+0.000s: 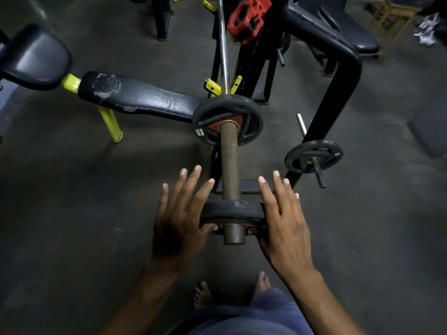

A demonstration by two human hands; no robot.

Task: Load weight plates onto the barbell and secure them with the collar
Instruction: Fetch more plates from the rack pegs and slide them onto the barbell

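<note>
Straddling the near end of a rust-brown barbell sleeve (230,170), a small black rubber weight plate (232,210) is steadied between two bare hands. The left hand (180,221) is laid flat against the plate's left edge with fingers straight and spread, its thumb tucked under the near face; the right hand (284,222) is pressed to the right edge in the same way, fingers extended. Farther along the sleeve a second plate (227,119), round, matte, with moulded grip slots and a red hub, is seated against the collar stop, where the chrome bar (223,44) is seen running away between yellow rack hooks (212,87). A red clamp collar (248,19) is hung on the black steel rack (338,88) above. A smaller plate (314,155) is stored on a peg of the rack at right. To the left, a worn black vinyl bench (142,97), cracked and peeling, is carried on yellow legs. Everything is set on a dark, scuffed rubber floor (72,189) under dim light; bare toes and blue shorts are visible below.
</note>
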